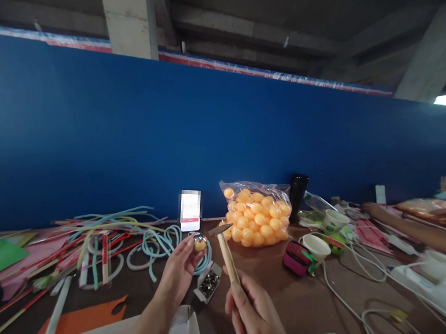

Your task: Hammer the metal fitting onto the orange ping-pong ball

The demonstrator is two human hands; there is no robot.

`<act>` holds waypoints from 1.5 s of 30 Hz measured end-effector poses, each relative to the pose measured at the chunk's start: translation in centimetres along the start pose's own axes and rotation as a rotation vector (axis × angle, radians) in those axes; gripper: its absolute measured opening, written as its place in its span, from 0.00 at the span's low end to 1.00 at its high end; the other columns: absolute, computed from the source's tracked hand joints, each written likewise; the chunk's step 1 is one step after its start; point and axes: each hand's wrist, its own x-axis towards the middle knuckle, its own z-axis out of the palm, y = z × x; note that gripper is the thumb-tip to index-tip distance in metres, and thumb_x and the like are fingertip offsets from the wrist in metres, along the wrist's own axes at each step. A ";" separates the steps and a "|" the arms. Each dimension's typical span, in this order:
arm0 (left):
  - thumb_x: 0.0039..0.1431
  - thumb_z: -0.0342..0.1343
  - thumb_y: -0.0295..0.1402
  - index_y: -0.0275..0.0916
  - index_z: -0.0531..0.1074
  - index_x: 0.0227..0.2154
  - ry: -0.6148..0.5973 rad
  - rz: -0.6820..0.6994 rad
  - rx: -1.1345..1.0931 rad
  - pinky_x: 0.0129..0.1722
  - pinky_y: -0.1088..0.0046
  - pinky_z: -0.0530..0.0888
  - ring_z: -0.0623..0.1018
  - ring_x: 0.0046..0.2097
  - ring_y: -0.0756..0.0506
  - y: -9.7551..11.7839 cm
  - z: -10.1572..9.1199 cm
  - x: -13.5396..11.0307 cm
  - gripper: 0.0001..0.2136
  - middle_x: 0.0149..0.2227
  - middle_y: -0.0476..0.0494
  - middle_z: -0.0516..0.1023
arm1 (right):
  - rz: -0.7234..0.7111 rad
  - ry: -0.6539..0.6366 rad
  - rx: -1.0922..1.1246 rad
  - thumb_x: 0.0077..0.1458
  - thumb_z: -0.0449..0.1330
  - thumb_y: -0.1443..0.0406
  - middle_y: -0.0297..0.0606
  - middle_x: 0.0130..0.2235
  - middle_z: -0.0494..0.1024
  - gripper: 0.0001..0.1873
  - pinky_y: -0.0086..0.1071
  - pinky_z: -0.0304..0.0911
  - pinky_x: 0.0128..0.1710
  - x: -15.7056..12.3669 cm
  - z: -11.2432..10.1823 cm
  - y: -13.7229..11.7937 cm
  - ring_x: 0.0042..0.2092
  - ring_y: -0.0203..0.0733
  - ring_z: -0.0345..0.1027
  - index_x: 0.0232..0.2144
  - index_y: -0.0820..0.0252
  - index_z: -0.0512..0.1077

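Note:
My left hand (179,268) is closed, its fingertips pinching a shiny ball (200,243) with a silver and gold-coloured surface. In my right hand (255,306) is a hammer (228,257), gripped by its pale wooden handle. The dark hammer head (220,229) points up, a little to the right of the ball and apart from it in the picture. Between and below the two hands sits a small open carton (202,296), filled with small shiny metal pieces (209,283) too small to name for sure.
Behind the hammer stands a clear bag (260,216) of orange balls. A phone (190,211) leans against the blue partition (224,137). Coloured tubes (159,248) and strips lie left. On the right are paper cups (316,248), a purple pouch (296,258), white cables (345,303) and another person's arm (410,229).

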 end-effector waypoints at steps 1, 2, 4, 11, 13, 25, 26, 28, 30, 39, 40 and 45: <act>0.48 0.66 0.31 0.35 0.77 0.37 -0.005 -0.002 0.008 0.38 0.75 0.77 0.80 0.36 0.49 0.0 0.0 0.0 0.12 0.37 0.42 0.80 | -0.002 -0.021 -0.014 0.58 0.51 0.41 0.31 0.27 0.70 0.29 0.18 0.47 0.10 0.0 0.0 0.0 0.14 0.23 0.53 0.42 0.61 0.67; 0.48 0.66 0.31 0.35 0.77 0.38 -0.009 -0.002 0.016 0.38 0.75 0.77 0.80 0.36 0.49 -0.1 0.0 0.0 0.12 0.37 0.42 0.80 | -0.004 -0.042 -0.030 0.58 0.50 0.41 0.31 0.27 0.69 0.29 0.18 0.47 0.10 0.0 0.1 0.0 0.14 0.23 0.53 0.40 0.61 0.67; 0.49 0.66 0.31 0.35 0.77 0.38 -0.017 0.001 0.028 0.39 0.74 0.77 0.80 0.36 0.49 -0.1 -0.1 0.1 0.13 0.38 0.41 0.80 | -0.007 -0.086 -0.066 0.59 0.49 0.41 0.31 0.27 0.69 0.28 0.18 0.47 0.10 0.0 0.1 0.1 0.15 0.24 0.54 0.38 0.61 0.66; 0.46 0.68 0.33 0.35 0.77 0.38 0.005 0.005 0.036 0.38 0.74 0.77 0.80 0.37 0.47 -0.3 -0.2 0.1 0.15 0.38 0.41 0.80 | -0.001 -0.139 -0.173 0.63 0.46 0.45 0.30 0.27 0.69 0.24 0.18 0.47 0.11 0.1 0.0 0.1 0.15 0.24 0.56 0.38 0.60 0.64; 0.46 0.68 0.33 0.35 0.77 0.38 0.008 0.012 0.034 0.38 0.74 0.77 0.79 0.36 0.48 -0.4 -0.3 0.2 0.15 0.37 0.42 0.80 | -0.003 -0.109 -0.156 0.62 0.46 0.43 0.30 0.26 0.68 0.26 0.18 0.47 0.11 0.1 0.0 0.1 0.15 0.24 0.54 0.36 0.60 0.64; 0.43 0.69 0.34 0.35 0.78 0.37 0.015 0.038 0.070 0.38 0.71 0.77 0.79 0.36 0.48 -0.5 -0.1 0.2 0.16 0.36 0.42 0.80 | 0.022 -0.076 -0.144 0.62 0.48 0.45 0.31 0.27 0.69 0.23 0.18 0.47 0.11 0.0 0.1 0.2 0.16 0.24 0.55 0.36 0.59 0.65; 0.43 0.69 0.34 0.35 0.78 0.37 0.013 0.039 0.069 0.39 0.72 0.76 0.79 0.36 0.48 -0.5 -0.1 0.2 0.16 0.36 0.43 0.80 | 0.024 -0.077 -0.145 0.62 0.49 0.46 0.30 0.27 0.69 0.23 0.18 0.46 0.11 0.0 0.1 0.3 0.16 0.24 0.55 0.35 0.59 0.65; 0.43 0.69 0.34 0.35 0.77 0.37 0.017 0.043 0.065 0.39 0.72 0.76 0.79 0.36 0.48 -0.5 -0.1 0.2 0.16 0.37 0.43 0.80 | 0.020 -0.072 -0.134 0.63 0.49 0.47 0.30 0.27 0.69 0.22 0.18 0.46 0.11 0.0 0.2 0.4 0.16 0.24 0.55 0.35 0.59 0.65; 0.44 0.69 0.34 0.35 0.77 0.37 0.022 0.044 0.068 0.38 0.72 0.76 0.79 0.35 0.49 -0.5 -0.2 0.2 0.16 0.36 0.43 0.80 | 0.022 -0.059 -0.116 0.63 0.49 0.47 0.30 0.27 0.69 0.22 0.17 0.46 0.11 0.0 0.2 0.5 0.16 0.24 0.54 0.36 0.59 0.65; 0.44 0.69 0.34 0.35 0.77 0.36 0.020 0.047 0.071 0.38 0.74 0.76 0.79 0.36 0.49 -0.5 -0.3 0.4 0.15 0.36 0.44 0.80 | 0.029 -0.074 -0.093 0.63 0.49 0.47 0.30 0.27 0.69 0.21 0.16 0.46 0.11 -0.1 0.2 0.6 0.16 0.23 0.54 0.35 0.59 0.64; 0.44 0.69 0.34 0.35 0.77 0.36 0.018 0.048 0.071 0.38 0.74 0.76 0.79 0.36 0.49 -0.5 -0.4 0.4 0.15 0.36 0.44 0.80 | 0.031 -0.069 -0.093 0.63 0.49 0.47 0.29 0.27 0.69 0.21 0.16 0.45 0.11 -0.1 0.3 0.6 0.16 0.23 0.54 0.34 0.59 0.64; 0.44 0.69 0.34 0.36 0.77 0.36 0.035 0.046 0.065 0.39 0.73 0.76 0.79 0.35 0.49 -0.5 -0.3 0.5 0.16 0.35 0.44 0.80 | 0.028 -0.065 -0.079 0.63 0.49 0.47 0.29 0.27 0.69 0.22 0.15 0.44 0.11 0.0 0.3 0.7 0.15 0.22 0.54 0.33 0.60 0.64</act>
